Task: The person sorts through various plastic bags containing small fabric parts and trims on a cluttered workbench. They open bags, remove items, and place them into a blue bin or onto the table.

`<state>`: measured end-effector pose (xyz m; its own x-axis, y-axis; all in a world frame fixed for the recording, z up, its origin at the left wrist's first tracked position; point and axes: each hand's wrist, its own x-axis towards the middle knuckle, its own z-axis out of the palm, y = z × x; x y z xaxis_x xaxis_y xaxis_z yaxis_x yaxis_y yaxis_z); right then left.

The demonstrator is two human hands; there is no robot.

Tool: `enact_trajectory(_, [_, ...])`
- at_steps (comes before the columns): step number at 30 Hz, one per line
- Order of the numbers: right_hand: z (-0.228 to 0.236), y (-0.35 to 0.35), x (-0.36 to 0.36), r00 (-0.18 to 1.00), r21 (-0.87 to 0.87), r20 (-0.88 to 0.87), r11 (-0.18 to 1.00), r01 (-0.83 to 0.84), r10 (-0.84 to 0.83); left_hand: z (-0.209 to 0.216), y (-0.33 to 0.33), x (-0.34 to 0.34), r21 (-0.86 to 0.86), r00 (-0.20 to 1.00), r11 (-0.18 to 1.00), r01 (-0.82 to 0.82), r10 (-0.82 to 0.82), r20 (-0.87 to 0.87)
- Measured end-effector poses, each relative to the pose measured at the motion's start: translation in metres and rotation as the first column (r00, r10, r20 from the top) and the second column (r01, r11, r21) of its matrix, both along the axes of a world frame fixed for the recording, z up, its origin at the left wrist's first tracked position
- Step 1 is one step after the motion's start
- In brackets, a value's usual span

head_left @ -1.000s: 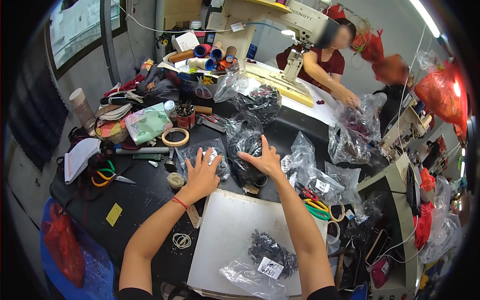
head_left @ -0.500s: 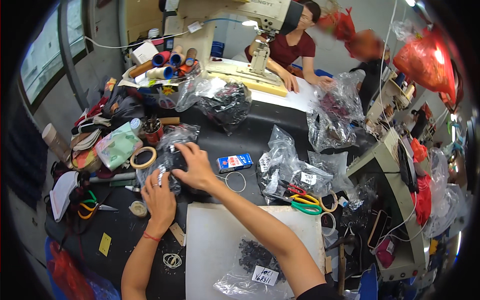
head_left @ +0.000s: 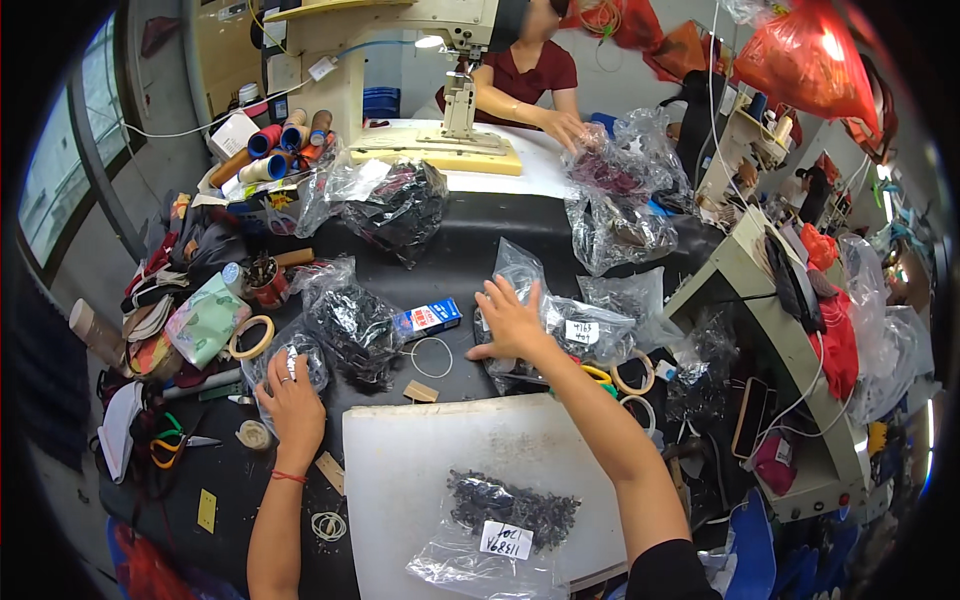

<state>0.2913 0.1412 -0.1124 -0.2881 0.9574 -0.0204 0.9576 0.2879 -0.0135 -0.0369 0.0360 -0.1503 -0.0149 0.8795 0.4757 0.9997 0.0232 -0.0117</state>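
My left hand (head_left: pixel 292 405) is curled over a crumpled clear plastic bag (head_left: pixel 312 362) on the black table, its fingertips pressed into the plastic. Beside it lies a larger clear bag of dark pieces (head_left: pixel 352 325). My right hand (head_left: pixel 515 325) is open with its fingers spread, at the left side of a group of clear bags with a white label (head_left: pixel 583 331). Whether its palm touches the bags I cannot tell. Nearer me, a clear bag of small dark pieces (head_left: pixel 510 510) with a white label lies on a white board (head_left: pixel 400 450).
A small blue box (head_left: pixel 427 317) and a pale elastic loop (head_left: pixel 432 358) lie between my hands. Scissors (head_left: pixel 168 440) and a tape roll (head_left: pixel 251 337) are at left. A sewing machine (head_left: pixel 459 110) stands at the back, where a co-worker's hand (head_left: pixel 562 127) touches another bag (head_left: pixel 620 165).
My right hand has left the bags at left and moved right to the labelled bags, its fingers spreading. The bag of dark pieces now lies uncovered. My view has shifted right.
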Motion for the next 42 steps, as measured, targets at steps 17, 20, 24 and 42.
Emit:
enact_trajectory(17, [0.018, -0.006, 0.125, 0.739, -0.111, 0.117, 0.731, 0.674, -0.664, 0.002, -0.007, -0.009, 0.05, 0.993, 0.998, 0.032, -0.037, 0.109])
enact_trajectory(20, [0.015, -0.001, 0.129, 0.665, -0.088, 0.181, 0.662, 0.745, -0.724, 0.001, -0.005, -0.008, 0.051, 0.995, 0.998, 0.034, -0.038, 0.091])
enact_trajectory(24, [0.031, 0.023, 0.157, 0.805, -0.219, 0.021, 0.783, 0.583, -0.593, 0.0, -0.003, -0.009, 0.041, 0.994, 0.998, 0.055, -0.059, 0.097])
enact_trajectory(42, [0.085, 0.041, 0.173, -0.044, -0.397, -0.913, 0.858, 0.325, -0.405, -0.001, -0.003, -0.007, 0.032, 0.999, 0.999, 0.006, -0.007, 0.043])
